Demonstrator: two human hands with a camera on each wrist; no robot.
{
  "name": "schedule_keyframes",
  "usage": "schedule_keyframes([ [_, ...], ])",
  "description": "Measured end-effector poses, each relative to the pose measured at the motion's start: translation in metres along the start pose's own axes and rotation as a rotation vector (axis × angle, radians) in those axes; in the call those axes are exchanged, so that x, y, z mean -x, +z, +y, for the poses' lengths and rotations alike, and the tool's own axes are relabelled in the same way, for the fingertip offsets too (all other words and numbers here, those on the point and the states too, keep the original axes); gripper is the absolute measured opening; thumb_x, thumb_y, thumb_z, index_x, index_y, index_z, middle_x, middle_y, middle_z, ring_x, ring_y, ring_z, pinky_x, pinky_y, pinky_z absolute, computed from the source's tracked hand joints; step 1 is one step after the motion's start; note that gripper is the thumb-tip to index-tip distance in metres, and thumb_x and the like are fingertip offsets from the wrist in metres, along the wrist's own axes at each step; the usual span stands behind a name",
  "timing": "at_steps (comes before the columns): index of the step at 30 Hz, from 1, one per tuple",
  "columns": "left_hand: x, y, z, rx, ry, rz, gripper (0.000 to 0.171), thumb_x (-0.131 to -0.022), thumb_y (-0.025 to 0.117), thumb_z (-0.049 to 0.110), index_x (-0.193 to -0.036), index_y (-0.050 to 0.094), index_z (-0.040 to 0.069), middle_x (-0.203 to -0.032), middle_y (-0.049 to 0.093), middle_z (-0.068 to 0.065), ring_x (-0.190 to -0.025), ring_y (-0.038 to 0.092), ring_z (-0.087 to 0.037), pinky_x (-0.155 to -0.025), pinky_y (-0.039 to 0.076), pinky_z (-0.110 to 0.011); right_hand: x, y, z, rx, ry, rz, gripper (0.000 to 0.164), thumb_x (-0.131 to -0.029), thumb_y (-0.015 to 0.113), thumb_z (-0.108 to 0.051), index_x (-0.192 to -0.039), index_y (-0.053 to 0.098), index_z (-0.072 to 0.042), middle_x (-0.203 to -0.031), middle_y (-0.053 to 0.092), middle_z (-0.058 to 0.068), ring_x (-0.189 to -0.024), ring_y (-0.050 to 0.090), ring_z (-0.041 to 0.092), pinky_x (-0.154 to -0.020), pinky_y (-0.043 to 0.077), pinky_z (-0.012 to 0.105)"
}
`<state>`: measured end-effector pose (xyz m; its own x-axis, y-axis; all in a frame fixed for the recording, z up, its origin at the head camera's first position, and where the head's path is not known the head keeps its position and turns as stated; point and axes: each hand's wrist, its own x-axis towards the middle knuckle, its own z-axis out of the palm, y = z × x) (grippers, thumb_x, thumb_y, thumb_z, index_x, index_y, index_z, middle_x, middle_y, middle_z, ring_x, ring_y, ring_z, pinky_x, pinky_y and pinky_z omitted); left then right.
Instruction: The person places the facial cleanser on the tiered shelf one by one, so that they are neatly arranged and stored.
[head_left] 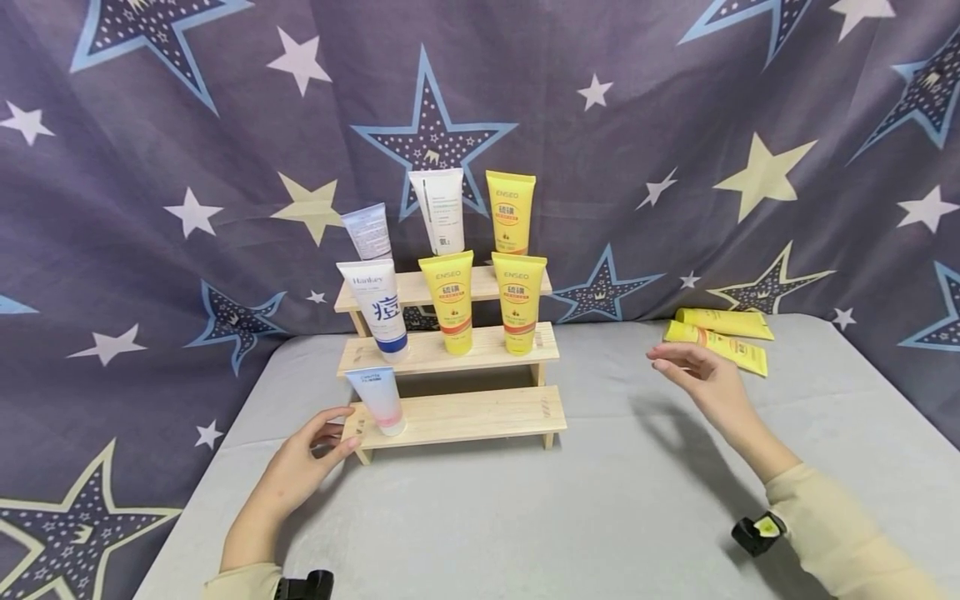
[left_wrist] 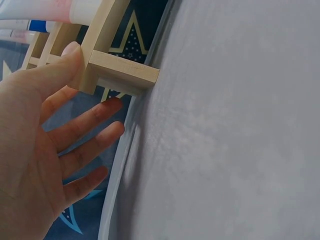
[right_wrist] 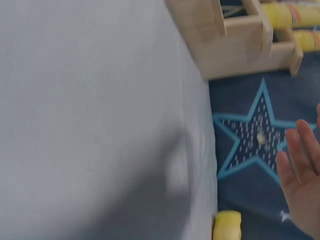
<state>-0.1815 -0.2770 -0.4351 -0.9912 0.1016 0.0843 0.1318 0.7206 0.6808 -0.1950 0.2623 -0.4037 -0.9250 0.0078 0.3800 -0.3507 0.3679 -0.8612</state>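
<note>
A three-step wooden display stand [head_left: 480,415] carries squeeze tubes upright on their caps. My left hand [head_left: 300,462] holds the left end of its lowest step; in the left wrist view the thumb [left_wrist: 70,57] lies on the wood and the other fingers spread below. Beside that hand stands a pink-and-blue tube [head_left: 381,402]. My right hand [head_left: 708,387] holds nothing and hovers above the table, its fingers [right_wrist: 300,155] loosely extended in the right wrist view. Nearest to it, two yellow tubes [head_left: 727,350] lie on the table.
On the middle step are a white-and-blue tube [head_left: 375,304] and two yellow ones. The top step bears a pale blue tube [head_left: 367,232], a white tube [head_left: 440,212] and a yellow tube [head_left: 512,208]. A star-patterned curtain [head_left: 600,167] hangs behind the grey-covered table [head_left: 525,525].
</note>
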Motion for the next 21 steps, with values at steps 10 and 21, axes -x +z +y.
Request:
schedule_keyframes([
  [10, -0.001, 0.002, -0.001, 0.0, -0.005, 0.007, 0.05, -0.095, 0.067, 0.04, -0.138, 0.054, 0.018, -0.113, 0.07, -0.011, -0.106, 0.065, -0.031, -0.09, 0.049, -0.05, -0.009, -0.038, 0.034, 0.198, 0.01, -0.033, 0.027, -0.096, 0.067, -0.016, -0.116, 0.067, 0.003, -0.109, 0.069, -0.009, -0.094, 0.059, -0.008, -0.08, 0.045, 0.009],
  [21, -0.001, 0.001, -0.003, 0.0, 0.0, 0.009, 0.05, -0.095, 0.067, 0.04, -0.138, 0.054, 0.019, -0.112, 0.07, -0.01, -0.107, 0.065, -0.031, -0.09, 0.049, -0.051, -0.015, -0.072, 0.065, 0.351, 0.086, 0.021, 0.031, -0.095, 0.069, -0.019, -0.114, 0.068, 0.005, -0.105, 0.072, -0.001, -0.083, 0.054, -0.015, -0.075, 0.041, 0.007],
])
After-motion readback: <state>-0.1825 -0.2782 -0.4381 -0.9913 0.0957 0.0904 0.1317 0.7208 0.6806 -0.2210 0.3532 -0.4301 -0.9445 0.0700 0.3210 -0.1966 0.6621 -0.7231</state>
